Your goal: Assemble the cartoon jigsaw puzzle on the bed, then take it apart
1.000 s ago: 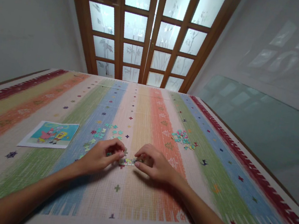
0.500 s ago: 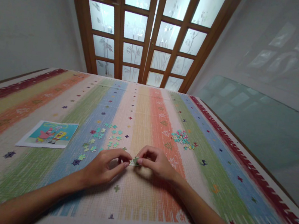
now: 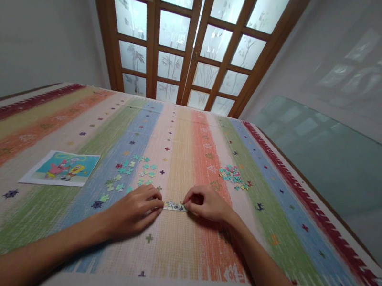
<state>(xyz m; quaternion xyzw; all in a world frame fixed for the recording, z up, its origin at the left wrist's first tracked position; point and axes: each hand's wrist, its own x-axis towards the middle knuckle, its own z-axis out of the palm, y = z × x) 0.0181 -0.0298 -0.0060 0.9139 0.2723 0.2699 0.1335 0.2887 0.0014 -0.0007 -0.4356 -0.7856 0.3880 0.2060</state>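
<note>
A short strip of joined jigsaw puzzle pieces [image 3: 173, 206] lies on the striped tablecloth between my hands, its straight edge toward me. My left hand [image 3: 142, 208] rests at the strip's left end, fingers curled and closed against it. At the right end, my right hand [image 3: 207, 204] pinches a jigsaw puzzle piece between thumb and forefinger, and the fingertips mostly cover it. Beyond my left hand, several loose light-green and teal puzzle pieces [image 3: 151, 174] lie spread out. A denser pile of puzzle pieces [image 3: 232, 174] sits farther off to the right.
A printed cartoon picture [image 3: 68, 168] lies flat at the left. The striped tablecloth [image 3: 173, 256] covers the table, whose front edge is close to me. A glass panel [image 3: 337, 156] stands along the right wall, and wooden doors [image 3: 189, 60] with frosted panes are behind the table.
My right hand has shifted slightly right along the strip, and the green piece once raised between my fingertips no longer shows there. My left fingers have lowered and curled at the left end.
</note>
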